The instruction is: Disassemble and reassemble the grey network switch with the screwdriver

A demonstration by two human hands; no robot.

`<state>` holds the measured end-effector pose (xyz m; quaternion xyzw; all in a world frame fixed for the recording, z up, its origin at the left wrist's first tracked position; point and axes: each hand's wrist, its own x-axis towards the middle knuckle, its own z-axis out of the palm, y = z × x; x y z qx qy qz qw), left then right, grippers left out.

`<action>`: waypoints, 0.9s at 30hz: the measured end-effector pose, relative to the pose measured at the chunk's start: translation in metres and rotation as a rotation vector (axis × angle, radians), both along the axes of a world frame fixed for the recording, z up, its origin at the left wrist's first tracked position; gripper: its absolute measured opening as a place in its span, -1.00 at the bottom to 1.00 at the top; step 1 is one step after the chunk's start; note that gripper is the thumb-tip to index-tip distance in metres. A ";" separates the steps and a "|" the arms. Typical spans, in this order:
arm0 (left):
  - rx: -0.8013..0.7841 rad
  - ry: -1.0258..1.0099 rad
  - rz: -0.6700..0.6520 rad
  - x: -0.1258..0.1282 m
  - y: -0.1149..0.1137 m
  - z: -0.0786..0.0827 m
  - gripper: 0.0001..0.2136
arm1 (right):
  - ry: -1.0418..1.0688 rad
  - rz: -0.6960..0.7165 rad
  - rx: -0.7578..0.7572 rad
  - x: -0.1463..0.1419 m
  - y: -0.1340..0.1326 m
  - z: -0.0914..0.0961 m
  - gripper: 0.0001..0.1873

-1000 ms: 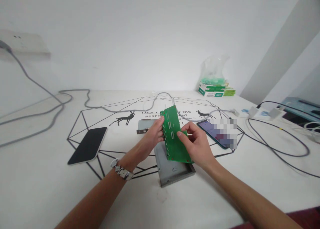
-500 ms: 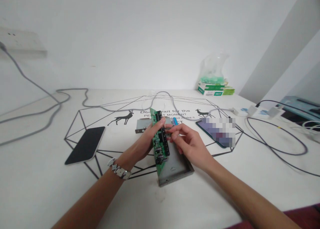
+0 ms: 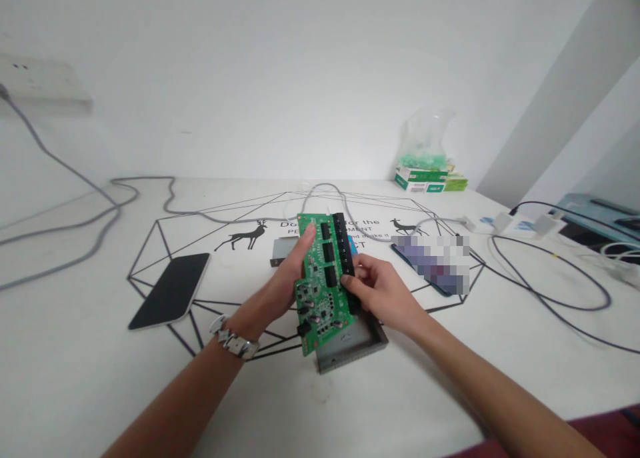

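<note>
Both my hands hold a green circuit board (image 3: 316, 271), its component face turned up toward me. Black chips and small parts cover it, and a row of black ports runs along its right edge. My left hand (image 3: 290, 275) grips the left edge, thumb lying over the face. At the right edge, my right hand (image 3: 380, 288) pinches the board near the ports, thumb on top. Beneath the board lies a grey metal casing (image 3: 355, 348), partly hidden by it. Another flat metal piece (image 3: 284, 248) shows behind my left hand. A blue object (image 3: 353, 245) peeks out behind the ports.
A dark-screened phone (image 3: 173, 291) lies on the left and another phone (image 3: 425, 265) on the right. A grey cable (image 3: 210, 217) crosses the white table (image 3: 100, 378). A power strip (image 3: 480, 225) with black cords is at right. Green boxes (image 3: 425, 178) bear a plastic bag (image 3: 427, 138).
The board has turned from nearly edge-on to facing me, its ports swinging right. My right hand has closed on the port edge. The casing has stayed put.
</note>
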<state>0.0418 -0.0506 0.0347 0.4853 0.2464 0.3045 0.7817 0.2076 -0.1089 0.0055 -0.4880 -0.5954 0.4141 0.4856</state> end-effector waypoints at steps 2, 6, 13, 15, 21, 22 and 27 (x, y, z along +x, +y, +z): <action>0.071 0.006 0.051 -0.001 0.003 0.004 -0.35 | 0.058 -0.032 0.007 0.003 0.001 0.004 -0.79; 0.198 0.048 0.198 -0.004 0.016 0.002 -0.34 | 0.062 -0.140 0.056 0.008 0.002 0.009 -0.77; 0.156 0.148 0.222 -0.001 0.022 -0.007 -0.30 | -0.046 -0.230 0.111 0.003 -0.004 0.009 -0.70; 0.142 0.124 0.186 0.002 0.019 -0.007 -0.27 | -0.029 -0.182 0.111 0.001 -0.008 0.010 -0.66; 0.126 0.006 0.141 0.004 0.009 -0.002 -0.19 | 0.029 0.067 0.190 -0.002 -0.018 0.015 -0.70; 0.119 -0.003 0.141 0.004 0.007 -0.001 -0.18 | 0.050 0.093 0.191 -0.003 -0.019 0.016 -0.72; 0.076 -0.014 0.158 0.004 0.000 0.004 -0.21 | 0.123 0.140 0.173 -0.005 -0.017 0.014 -0.76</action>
